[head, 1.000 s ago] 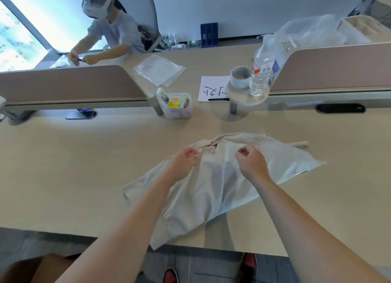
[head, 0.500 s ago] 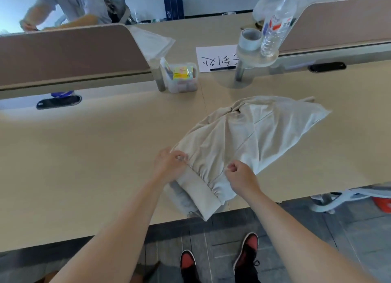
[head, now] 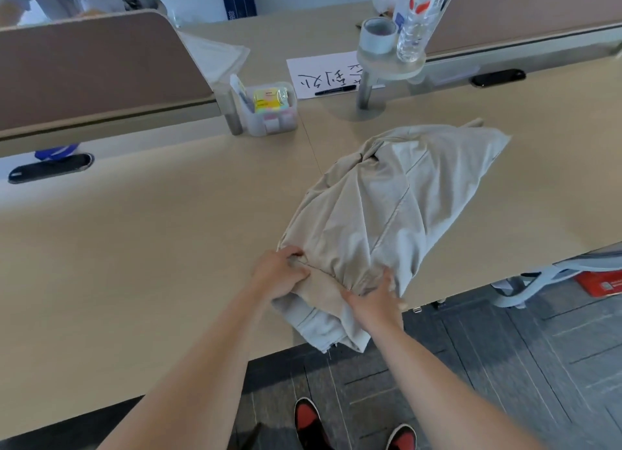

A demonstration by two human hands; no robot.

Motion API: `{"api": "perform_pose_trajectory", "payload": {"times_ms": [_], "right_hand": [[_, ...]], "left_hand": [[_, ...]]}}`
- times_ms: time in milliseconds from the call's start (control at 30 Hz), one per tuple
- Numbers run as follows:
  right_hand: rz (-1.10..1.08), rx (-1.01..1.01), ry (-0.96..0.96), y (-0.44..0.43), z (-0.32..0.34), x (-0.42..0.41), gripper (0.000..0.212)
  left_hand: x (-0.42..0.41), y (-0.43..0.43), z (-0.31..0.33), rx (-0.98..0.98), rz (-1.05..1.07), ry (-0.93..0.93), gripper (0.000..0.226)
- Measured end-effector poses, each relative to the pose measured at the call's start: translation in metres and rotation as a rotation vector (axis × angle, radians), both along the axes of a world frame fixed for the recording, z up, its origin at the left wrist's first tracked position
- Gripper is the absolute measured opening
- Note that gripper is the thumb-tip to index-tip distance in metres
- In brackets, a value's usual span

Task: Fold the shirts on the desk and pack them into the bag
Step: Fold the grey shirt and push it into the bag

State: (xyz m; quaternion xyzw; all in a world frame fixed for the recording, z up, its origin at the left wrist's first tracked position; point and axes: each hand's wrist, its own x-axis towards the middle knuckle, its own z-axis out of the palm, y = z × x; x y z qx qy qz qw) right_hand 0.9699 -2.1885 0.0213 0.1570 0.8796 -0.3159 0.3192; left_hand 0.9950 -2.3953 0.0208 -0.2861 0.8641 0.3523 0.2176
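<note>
A beige shirt (head: 393, 197) lies crumpled on the light wooden desk (head: 151, 247), its near end bunched at the front edge and hanging slightly over it. My left hand (head: 279, 274) grips the bunched fabric on the left side of that end. My right hand (head: 377, 298) pinches the gathered cloth about a hand's width to the right. The far part of the shirt spreads toward the right. A clear plastic bag (head: 215, 55) lies flat on the far desk behind the divider.
A clear organiser box (head: 269, 108) with sticky notes stands beyond the shirt. A paper sheet (head: 323, 74) with a pen, a tape roll (head: 377, 35) and a water bottle (head: 417, 22) sit at the back. Brown dividers (head: 94, 69) run across. Another person sits at top left.
Both hands have drawn the shirt toward the front edge and gathered its near end. The view has tilted down, showing floor and shoes.
</note>
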Motion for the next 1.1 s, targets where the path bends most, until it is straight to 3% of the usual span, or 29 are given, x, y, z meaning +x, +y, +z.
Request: {"api": "perform_pose_trajectory", "payload": {"times_ms": [133,233,433,600,767,933,1100], "right_hand": [[-0.172,-0.029,-0.019,0.053,-0.002,0.000,0.128],[-0.303,-0.137,-0.057,0.091,-0.003,0.005,0.123],[-0.251,-0.208,0.000,0.162,0.003,0.010,0.113],[-0.170,-0.238,0.030,0.206,0.021,0.015,0.101],[-0.166,-0.274,0.036,0.242,0.054,0.021,0.092],[-0.179,-0.269,0.070,0.259,0.101,0.012,0.059],[-0.177,-0.364,0.163,0.259,0.140,-0.021,0.025]], "left_hand": [[0.010,0.049,-0.007,0.048,-0.013,-0.029,0.057],[0.015,0.089,-0.008,0.014,-0.021,-0.012,0.060],[0.033,0.160,-0.003,0.142,0.017,-0.025,0.082],[0.046,0.199,0.016,0.275,0.088,0.027,0.078],[0.060,0.223,0.048,0.267,0.103,0.110,0.079],[0.047,0.235,0.103,0.181,0.164,0.200,0.056],[0.006,0.231,0.149,0.371,0.298,0.249,0.044]]}}
